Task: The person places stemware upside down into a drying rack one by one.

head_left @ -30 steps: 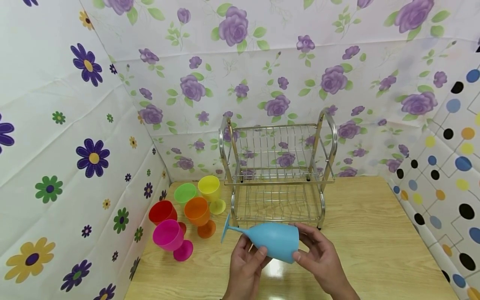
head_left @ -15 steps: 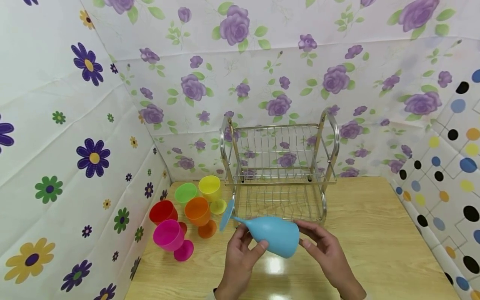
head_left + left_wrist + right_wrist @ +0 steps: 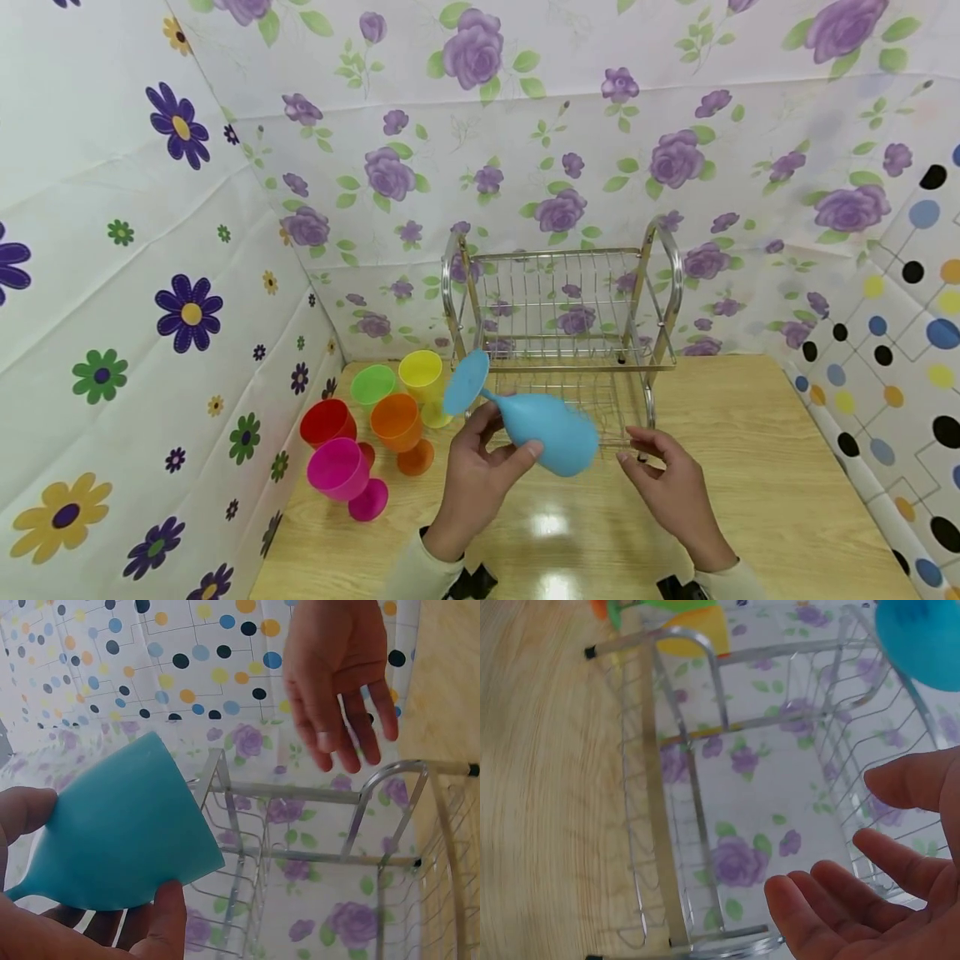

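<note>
A blue plastic goblet is tilted in the air in front of the dish rack, its round foot up and to the left, its mouth low and to the right. My left hand grips the bowl from below, thumb across its near side; in the left wrist view the fingers wrap the goblet. My right hand is apart from the goblet, to the right of its mouth, with fingers loosely bent and holding nothing. In the right wrist view its fingers are spread before the rack.
A two-tier metal dish rack stands at the back of the wooden table. To its left stand several goblets: red, pink, orange, green and yellow. Patterned cloth hangs behind and on both sides.
My right hand has let go of the goblet's rim and moved right. My left hand has raised the goblet slightly and tipped its foot upward, mouth downward.
</note>
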`<state>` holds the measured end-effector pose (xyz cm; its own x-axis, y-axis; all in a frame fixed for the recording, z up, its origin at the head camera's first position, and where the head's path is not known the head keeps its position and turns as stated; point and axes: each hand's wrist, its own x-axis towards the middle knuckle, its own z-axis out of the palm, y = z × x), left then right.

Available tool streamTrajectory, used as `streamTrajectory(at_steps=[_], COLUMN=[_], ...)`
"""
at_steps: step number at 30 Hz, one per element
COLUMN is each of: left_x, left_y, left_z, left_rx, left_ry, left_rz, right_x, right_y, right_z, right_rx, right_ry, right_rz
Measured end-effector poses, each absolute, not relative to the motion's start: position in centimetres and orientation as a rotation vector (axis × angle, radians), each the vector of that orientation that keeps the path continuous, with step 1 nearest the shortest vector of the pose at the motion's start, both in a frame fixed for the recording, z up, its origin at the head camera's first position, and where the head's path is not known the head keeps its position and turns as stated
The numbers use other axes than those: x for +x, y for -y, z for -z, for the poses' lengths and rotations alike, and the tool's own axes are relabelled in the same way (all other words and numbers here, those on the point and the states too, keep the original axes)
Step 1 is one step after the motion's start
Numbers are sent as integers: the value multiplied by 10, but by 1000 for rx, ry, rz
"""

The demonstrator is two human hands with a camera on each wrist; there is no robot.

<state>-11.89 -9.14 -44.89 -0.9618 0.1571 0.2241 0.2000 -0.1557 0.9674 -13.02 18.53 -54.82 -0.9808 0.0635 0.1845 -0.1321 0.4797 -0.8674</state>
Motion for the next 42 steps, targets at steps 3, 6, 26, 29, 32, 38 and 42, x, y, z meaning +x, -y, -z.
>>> streamTrajectory(at_steps=[3, 6, 26, 29, 32, 38, 42], left_x=[-124, -129, -196, -207, -216, -232, -246], left_y=[91, 90, 64, 57, 52, 41, 31], left_z=[438, 426, 371, 368, 366, 360, 360], left_rx=[-463, -516, -666, -643, -608, -523, -528], left_ry=[2071, 2123, 2311, 2353, 2408, 2505, 2525], left_rz=[2266, 2177, 1902, 1860, 1821, 1724, 1673], right_x=[-138, -146, -191, -193, -195, -197, -197], right_y=[-190, -194, -206, -208, -210, -213, -215], right_z=[555, 562, 605, 610, 615, 620, 620], right_rx=[33, -19, -253, -233, -210, -180, -181], right_ry=[2528, 2512, 2415, 2393, 2365, 2335, 2334], right_rz=[-1416, -1383, -1309, -1279, -1278, -1261, -1251])
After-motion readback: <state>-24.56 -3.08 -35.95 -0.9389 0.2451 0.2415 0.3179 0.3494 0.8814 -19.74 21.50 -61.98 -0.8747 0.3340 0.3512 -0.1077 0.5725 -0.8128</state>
